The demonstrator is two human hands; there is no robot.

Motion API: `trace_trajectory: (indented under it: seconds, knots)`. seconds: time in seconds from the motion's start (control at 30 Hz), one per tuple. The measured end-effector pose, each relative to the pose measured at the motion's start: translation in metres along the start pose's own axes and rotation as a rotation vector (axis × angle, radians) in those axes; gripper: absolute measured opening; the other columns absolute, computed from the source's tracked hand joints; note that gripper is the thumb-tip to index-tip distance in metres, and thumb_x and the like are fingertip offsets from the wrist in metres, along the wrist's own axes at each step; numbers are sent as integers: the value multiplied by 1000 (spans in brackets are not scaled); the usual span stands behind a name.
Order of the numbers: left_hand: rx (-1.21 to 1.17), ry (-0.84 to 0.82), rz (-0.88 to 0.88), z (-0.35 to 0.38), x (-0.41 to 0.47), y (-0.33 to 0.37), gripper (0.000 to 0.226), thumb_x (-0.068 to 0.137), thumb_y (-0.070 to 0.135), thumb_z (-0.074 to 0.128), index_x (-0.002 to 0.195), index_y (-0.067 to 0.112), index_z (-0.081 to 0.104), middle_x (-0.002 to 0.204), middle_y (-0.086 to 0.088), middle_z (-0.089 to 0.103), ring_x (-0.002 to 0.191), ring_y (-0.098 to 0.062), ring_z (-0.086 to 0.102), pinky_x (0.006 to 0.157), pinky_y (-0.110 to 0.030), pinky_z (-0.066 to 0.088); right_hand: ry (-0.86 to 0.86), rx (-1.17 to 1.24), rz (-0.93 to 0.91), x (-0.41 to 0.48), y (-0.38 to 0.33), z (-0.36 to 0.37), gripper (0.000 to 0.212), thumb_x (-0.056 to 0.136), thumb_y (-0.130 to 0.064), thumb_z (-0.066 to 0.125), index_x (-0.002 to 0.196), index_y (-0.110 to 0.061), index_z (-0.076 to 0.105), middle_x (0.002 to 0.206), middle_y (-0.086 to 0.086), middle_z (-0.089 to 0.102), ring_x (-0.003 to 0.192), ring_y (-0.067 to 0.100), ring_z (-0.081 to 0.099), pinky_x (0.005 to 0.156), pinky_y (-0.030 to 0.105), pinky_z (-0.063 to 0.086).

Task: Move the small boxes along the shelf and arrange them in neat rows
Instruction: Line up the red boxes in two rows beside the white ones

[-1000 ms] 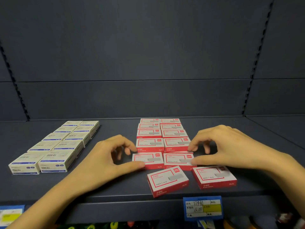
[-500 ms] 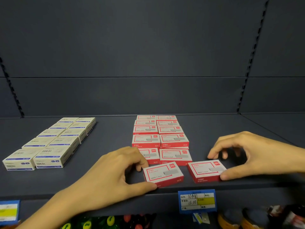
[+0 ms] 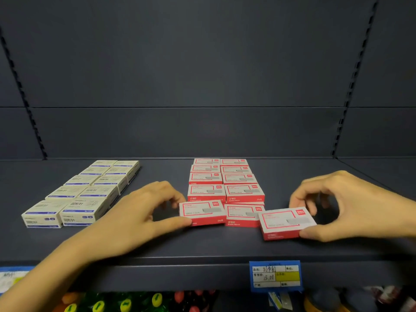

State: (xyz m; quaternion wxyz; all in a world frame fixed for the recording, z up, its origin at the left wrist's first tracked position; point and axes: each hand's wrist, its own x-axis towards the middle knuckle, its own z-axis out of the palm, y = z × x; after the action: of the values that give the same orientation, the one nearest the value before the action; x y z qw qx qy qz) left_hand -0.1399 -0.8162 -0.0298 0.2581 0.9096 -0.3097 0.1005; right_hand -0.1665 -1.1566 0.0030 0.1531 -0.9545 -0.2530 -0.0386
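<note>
From the head view I judged the red staple boxes light, stiff cardboard, best taken by the short ends. My left hand (image 3: pixel 135 212) pinched one box (image 3: pixel 202 212) at the front of the left column, and my right hand (image 3: pixel 351 206) pinched another, askew box (image 3: pixel 287 222) beside the right column on the shelf (image 3: pixel 202 246). Half a second earlier both boxes sat nearer the shelf's front edge.

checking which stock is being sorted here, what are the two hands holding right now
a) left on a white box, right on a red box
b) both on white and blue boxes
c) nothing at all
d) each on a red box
d: the left hand pinches the front-left red box and the right hand pinches the tilted red box, while the white and blue boxes lie apart from both hands.
</note>
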Motion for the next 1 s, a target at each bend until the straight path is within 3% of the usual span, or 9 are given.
trace_trajectory:
  seconds: [0.17, 0.27, 0.53, 0.73, 1.0]
  knots:
    - [-108, -52, -48, 3, 7, -6, 28, 75, 53, 58, 98, 37, 62, 96, 13, 59, 92, -9, 57, 77, -38, 49, 86, 17, 28, 15, -15, 5, 39, 54, -69, 65, 86, -46, 63, 87, -29, 62, 81, 0, 59, 62, 20, 47]
    - [-187, -45, -67, 6, 8, -8, 29, 75, 46, 61, 101, 37, 65, 98, 9, 62, 93, -13, 59, 83, -40, 48, 109, 5, 64, 25, -21, 11, 40, 55, -67, 65, 88, -44, 63, 82, -26, 62, 79, -8, 56, 57, 18, 42]
    - [-268, 116, -114, 18, 4, -7, 39, 64, 46, 65, 100, 33, 68, 83, 21, 64, 70, -6, 56, 64, -11, 42, 113, -72, 84, 39, -23, 27, 50, 59, -71, 59, 100, -43, 61, 79, -24, 60, 85, -11, 52, 57, 12, 38]
    - [-268, 143, -138, 20, 5, -9, 32, 66, 40, 72, 98, 36, 69, 82, 21, 64, 66, -5, 54, 62, -10, 41, 103, -31, 43, 41, -21, 29, 65, 51, -81, 44, 103, -45, 62, 96, -31, 55, 88, -4, 52, 63, 17, 44]
    - [-306, 156, -141, 20, 8, -11, 31, 59, 45, 71, 90, 38, 70, 73, 19, 66, 57, -1, 51, 57, -11, 40, 129, 33, 70, 38, -21, 33, 65, 52, -77, 48, 106, -44, 63, 96, -27, 56, 82, -2, 51, 63, 23, 45]
